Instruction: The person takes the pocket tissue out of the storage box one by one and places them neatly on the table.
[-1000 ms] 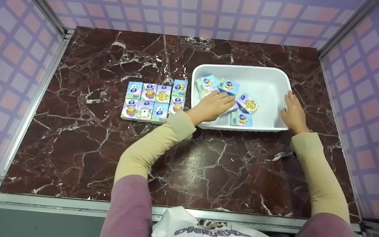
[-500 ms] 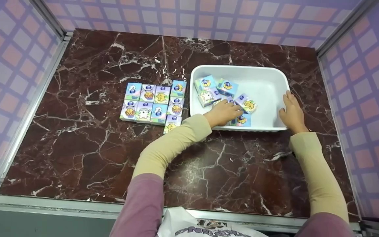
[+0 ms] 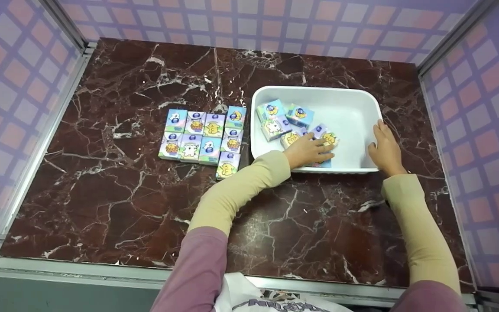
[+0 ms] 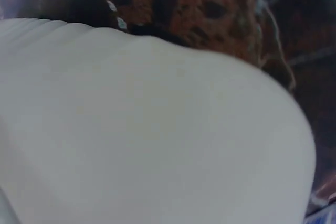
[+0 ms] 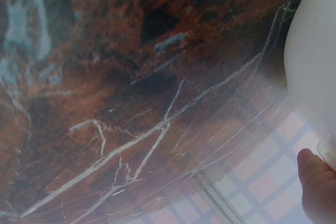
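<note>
Inside the white plastic tub (image 3: 349, 117) lie several small cartoon-printed packs that look like pocket tissues, one of them a purple pack (image 3: 324, 136). My left hand (image 3: 308, 151) reaches over the tub's near wall, palm down with fingers spread. Its fingers partly cover a blue pack (image 3: 325, 164) at the near side; no clear grip shows. My right hand (image 3: 387, 151) holds the tub's right wall, thumb inside and fingers outside. The left wrist view is mostly filled by a pale blurred surface (image 4: 157, 129). A fingertip (image 5: 315, 182) touches the white wall in the right wrist view.
Left of the tub, several similar packs (image 3: 189, 146) lie side by side in a block on the dark marble table (image 3: 102, 195). One yellow-figured pack (image 3: 228, 164) sticks out at the block's near end. Purple checked panels (image 3: 254, 21) enclose the table.
My left hand has moved right and slightly nearer inside the tub, uncovering packs on its left side. The nearest pack of the block has come into view. My right hand stays on the wall.
</note>
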The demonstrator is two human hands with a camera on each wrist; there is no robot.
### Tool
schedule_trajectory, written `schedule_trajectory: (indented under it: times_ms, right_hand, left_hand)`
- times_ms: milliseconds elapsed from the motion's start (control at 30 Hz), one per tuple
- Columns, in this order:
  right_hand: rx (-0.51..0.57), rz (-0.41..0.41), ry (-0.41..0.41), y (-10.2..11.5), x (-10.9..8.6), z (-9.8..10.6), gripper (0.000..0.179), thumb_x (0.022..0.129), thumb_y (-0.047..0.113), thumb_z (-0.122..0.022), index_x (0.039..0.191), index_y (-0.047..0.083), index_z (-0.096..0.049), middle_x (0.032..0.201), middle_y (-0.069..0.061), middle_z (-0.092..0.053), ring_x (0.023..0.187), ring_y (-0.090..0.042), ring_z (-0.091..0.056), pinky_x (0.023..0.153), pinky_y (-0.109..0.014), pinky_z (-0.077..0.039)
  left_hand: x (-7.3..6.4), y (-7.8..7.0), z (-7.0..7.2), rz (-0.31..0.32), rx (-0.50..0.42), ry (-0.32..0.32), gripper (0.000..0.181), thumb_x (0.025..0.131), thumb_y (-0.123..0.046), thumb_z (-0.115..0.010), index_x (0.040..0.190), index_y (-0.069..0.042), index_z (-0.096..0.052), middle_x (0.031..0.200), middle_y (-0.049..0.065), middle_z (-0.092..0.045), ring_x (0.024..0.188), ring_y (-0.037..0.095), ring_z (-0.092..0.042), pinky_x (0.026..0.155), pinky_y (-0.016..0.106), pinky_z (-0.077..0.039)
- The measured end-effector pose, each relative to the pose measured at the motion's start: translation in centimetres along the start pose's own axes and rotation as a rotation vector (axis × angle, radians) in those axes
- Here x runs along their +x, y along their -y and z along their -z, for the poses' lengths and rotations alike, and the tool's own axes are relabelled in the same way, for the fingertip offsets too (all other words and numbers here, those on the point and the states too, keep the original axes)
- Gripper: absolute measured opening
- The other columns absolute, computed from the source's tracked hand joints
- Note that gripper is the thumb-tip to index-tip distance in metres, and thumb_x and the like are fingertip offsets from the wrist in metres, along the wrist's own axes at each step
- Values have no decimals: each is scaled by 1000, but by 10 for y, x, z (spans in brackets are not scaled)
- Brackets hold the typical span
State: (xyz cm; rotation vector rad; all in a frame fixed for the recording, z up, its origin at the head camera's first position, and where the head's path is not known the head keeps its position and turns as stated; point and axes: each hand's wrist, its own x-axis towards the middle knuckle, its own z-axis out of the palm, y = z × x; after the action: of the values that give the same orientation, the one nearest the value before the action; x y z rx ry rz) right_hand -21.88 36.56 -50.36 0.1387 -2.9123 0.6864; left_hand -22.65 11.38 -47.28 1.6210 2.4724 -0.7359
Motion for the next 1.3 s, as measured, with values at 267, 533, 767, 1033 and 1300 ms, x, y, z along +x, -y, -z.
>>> schedule_trajectory:
  times_ms: [267,533,767,1033,1300]
  right_hand:
    - [-13,-11,0,-1,6,8,51,79,-2,-43,129,-11,-35,141,-22,-26,131,-36,-23,109,-46,-18]
    - [-12,-13,-13,-1,11,14,52,78,-2,-43,129,-11,-35,141,-22,-26,131,-37,-23,108,-47,-18]
    - [-16,-20,-21,1,18,18,52,79,-1,-44,129,-11,-35,142,-21,-26,131,-37,-23,109,-46,-18]
    - [-18,-31,0,3,13,10,53,79,0,-44,130,-10,-35,142,-20,-26,131,-37,-23,108,-47,-19]
    - [-28,-13,4,1,-1,0,53,77,-1,-46,129,-11,-37,141,-21,-28,129,-39,-25,106,-50,-21]
  left_hand:
    - [12,5,8,-45,115,59,56,94,-45,-16,143,-24,-2,150,-8,-3,138,15,-6,111,40,-19]
    - [20,10,12,-48,134,58,52,96,-40,-19,143,-22,-8,149,-6,-11,137,16,-10,111,40,-19]
    - [24,18,12,-53,160,-22,43,96,-36,-25,135,-19,-29,138,-4,-35,129,16,-28,108,39,-24]
    - [16,18,9,-39,163,26,42,93,-31,-38,133,-18,-34,136,-4,-37,128,16,-28,109,39,-22]
    - [8,0,-4,-7,123,-4,40,93,-34,-35,132,-23,-33,135,-8,-38,127,13,-31,107,37,-27]
